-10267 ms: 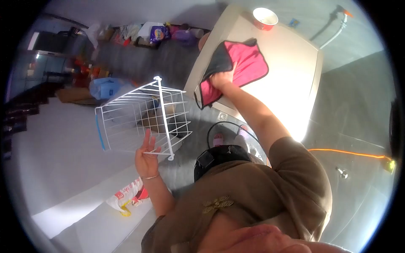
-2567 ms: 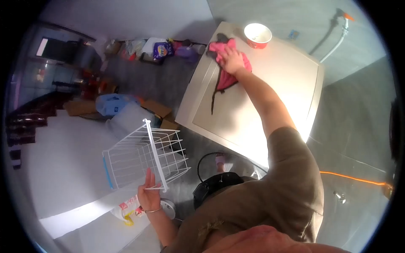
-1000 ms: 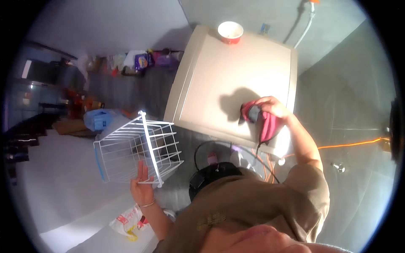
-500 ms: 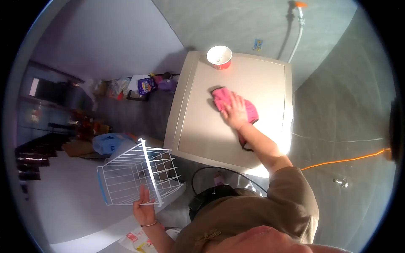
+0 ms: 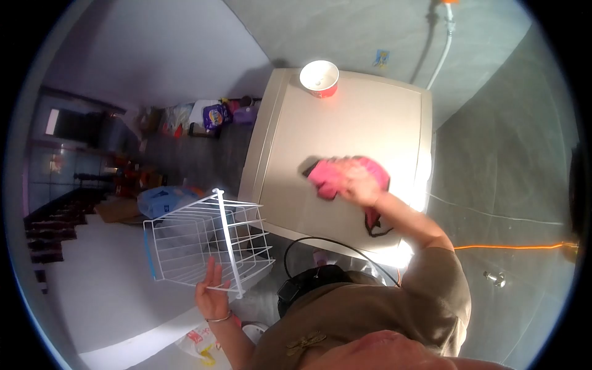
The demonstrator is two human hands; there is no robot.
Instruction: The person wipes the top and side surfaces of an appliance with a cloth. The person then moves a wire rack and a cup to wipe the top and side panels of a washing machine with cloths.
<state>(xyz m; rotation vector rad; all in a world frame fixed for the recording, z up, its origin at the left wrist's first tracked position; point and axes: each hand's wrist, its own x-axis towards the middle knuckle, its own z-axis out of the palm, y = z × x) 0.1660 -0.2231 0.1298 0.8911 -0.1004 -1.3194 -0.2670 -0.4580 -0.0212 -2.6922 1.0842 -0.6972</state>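
A white wire basket (image 5: pixel 203 243) hangs from my left hand (image 5: pixel 213 296), whose fingers hook round its lower rim at the left. A pink cloth with dark edging (image 5: pixel 327 179) lies bunched on the beige top (image 5: pixel 296 135) of a boxy appliance or cabinet. On that cloth rests my right hand (image 5: pixel 361 185), blurred by motion, pressing it to the surface near the middle. A dark-edged corner of the cloth trails below my wrist. Near the far left corner of the top stands a red and white bowl (image 5: pixel 319 79).
A white pipe (image 5: pixel 439 55) runs down the wall behind. An orange cable (image 5: pixel 512 247) and a metal valve (image 5: pixel 495 279) are at the right. Bags and a purple packet (image 5: pixel 216 116) lie along the left wall. A blue bag (image 5: pixel 163 201) sits beyond the basket. A black hose (image 5: pixel 314 239) curves before my waist.
My right hand and the cloth went from the top's front right edge to its middle, then slightly nearer me. The basket stays in my left hand. The camera view has shifted.
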